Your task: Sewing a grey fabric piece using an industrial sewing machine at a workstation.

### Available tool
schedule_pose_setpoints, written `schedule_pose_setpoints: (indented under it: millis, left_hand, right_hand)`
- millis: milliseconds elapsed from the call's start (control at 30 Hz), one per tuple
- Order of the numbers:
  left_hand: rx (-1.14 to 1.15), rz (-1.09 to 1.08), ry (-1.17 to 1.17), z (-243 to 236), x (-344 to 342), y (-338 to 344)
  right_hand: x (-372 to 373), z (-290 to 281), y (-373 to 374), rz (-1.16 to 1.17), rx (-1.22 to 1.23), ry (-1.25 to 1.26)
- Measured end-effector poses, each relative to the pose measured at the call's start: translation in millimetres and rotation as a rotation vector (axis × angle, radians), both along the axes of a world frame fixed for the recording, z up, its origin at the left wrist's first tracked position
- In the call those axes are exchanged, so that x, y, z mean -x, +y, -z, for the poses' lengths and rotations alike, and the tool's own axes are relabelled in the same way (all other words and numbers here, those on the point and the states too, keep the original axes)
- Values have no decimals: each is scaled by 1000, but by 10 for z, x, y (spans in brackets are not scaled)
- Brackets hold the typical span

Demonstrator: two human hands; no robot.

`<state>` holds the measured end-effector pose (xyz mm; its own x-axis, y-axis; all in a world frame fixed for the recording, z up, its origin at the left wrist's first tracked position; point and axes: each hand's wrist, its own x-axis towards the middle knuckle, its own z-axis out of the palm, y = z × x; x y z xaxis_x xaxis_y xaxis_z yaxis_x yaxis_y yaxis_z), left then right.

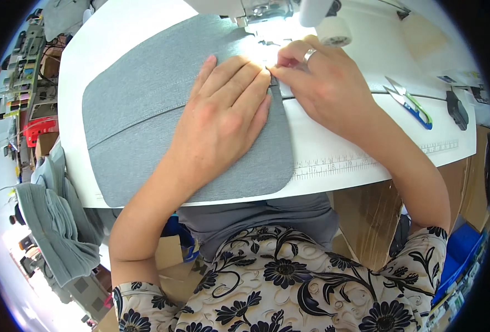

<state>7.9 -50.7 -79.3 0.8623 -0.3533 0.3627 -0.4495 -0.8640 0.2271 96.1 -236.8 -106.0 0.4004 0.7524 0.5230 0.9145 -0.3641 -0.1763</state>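
Observation:
A large grey fabric panel (140,94) with rounded corners and a stitched seam across it lies flat on the white table. My left hand (223,110) rests palm down on the panel, fingers stretched toward the sewing machine (267,14). Close beside those fingertips, my right hand (325,77), with a ring on one finger, pinches the panel's edge between thumb and forefinger. Bright lamp glare washes out the spot under the machine's head, so the fabric there is hard to make out.
Thread snips (414,108) with a blue and green handle lie at the right, next to a small black object (456,109). A printed ruler strip (339,166) runs along the table's front edge. Folded grey fabric pieces (59,227) hang at the left. A cardboard box (367,221) stands below.

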Motion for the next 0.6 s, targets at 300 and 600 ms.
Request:
schedule_pose_setpoints:
  millis: [300, 600]
  left_hand:
    - [19, 31, -77, 54, -101, 96]
    - [46, 72, -112, 106, -215, 160]
  right_hand:
    - [7, 7, 65, 39, -24, 7]
    - [-25, 44, 75, 80, 14, 2]
